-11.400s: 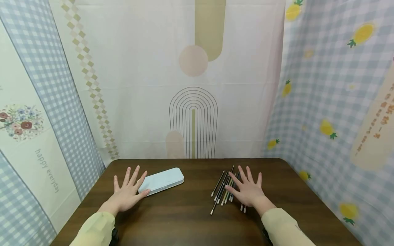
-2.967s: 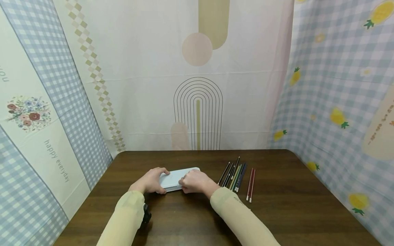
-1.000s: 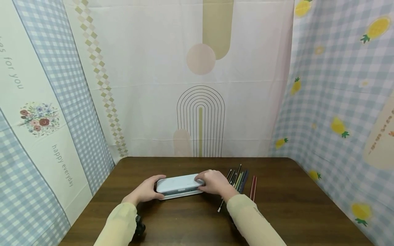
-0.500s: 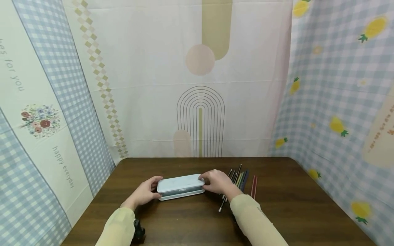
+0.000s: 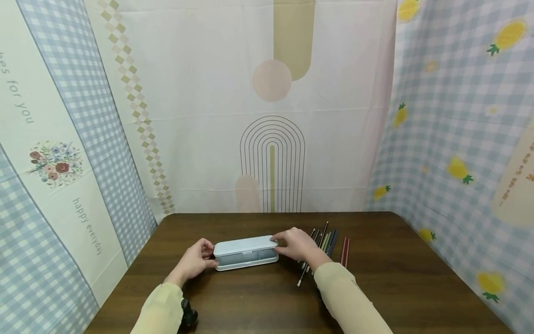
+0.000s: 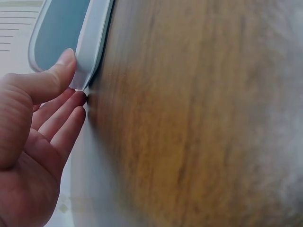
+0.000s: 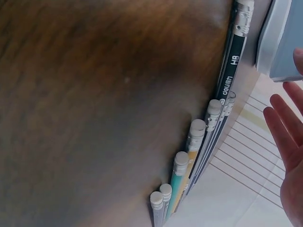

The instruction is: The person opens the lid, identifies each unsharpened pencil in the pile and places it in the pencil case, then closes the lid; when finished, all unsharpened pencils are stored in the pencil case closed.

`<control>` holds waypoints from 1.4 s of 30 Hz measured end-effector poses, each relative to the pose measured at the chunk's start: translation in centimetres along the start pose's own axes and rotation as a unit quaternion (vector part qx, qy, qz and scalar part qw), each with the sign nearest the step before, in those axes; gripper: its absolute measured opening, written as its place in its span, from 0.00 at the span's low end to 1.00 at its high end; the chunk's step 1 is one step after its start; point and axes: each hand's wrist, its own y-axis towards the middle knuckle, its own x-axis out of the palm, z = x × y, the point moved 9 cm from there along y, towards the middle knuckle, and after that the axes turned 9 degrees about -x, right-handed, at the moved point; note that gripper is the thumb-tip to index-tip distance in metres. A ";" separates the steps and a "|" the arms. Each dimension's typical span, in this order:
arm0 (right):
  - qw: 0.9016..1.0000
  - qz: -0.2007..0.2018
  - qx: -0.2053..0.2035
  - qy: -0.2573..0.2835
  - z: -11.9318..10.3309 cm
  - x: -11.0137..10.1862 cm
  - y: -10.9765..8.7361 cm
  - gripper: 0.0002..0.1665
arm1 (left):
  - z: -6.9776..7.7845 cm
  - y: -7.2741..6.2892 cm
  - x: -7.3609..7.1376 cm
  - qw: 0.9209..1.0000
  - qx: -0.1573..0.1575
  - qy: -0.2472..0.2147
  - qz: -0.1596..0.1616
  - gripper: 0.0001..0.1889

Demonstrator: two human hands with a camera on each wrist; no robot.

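A pale blue pencil case (image 5: 246,245) lies on the wooden table, its lid raised at the front, with a gap above the base. My left hand (image 5: 193,262) holds its left end. In the left wrist view the thumb (image 6: 59,75) presses the case's edge while the fingers curl behind that end. At the other end, my right hand (image 5: 297,244) pinches the lid's right side between thumb and fingers. The right wrist view catches only part of that hand (image 7: 291,127) beside the case (image 7: 279,42). The case's contents are mostly hidden.
Several pencils (image 5: 323,242) lie in a loose bunch right of the case, partly under my right hand and forearm. Two dark red pencils (image 5: 345,252) lie farther right. White eraser ends (image 7: 197,127) show in the right wrist view. A patterned cloth (image 5: 200,153) hangs behind the table.
Since three seconds ago my right hand has moved from the case's front to the lid's right end. The lid has risen, and its front gap has widened slightly over the last second.
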 end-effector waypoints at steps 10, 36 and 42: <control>0.999 0.014 0.017 0.031 0.4 0.2 -0.6 0.17 | -0.8 0.0 -0.2 1.000 -0.022 0.014 0.012 0.23; 0.983 0.101 0.104 0.110 2.8 -1.5 0.4 0.15 | 1.9 1.2 0.9 0.995 0.062 0.080 0.019 0.32; 0.969 0.127 0.152 0.149 3.4 -1.1 0.7 0.16 | 1.9 1.5 1.4 0.989 0.064 0.128 0.024 0.31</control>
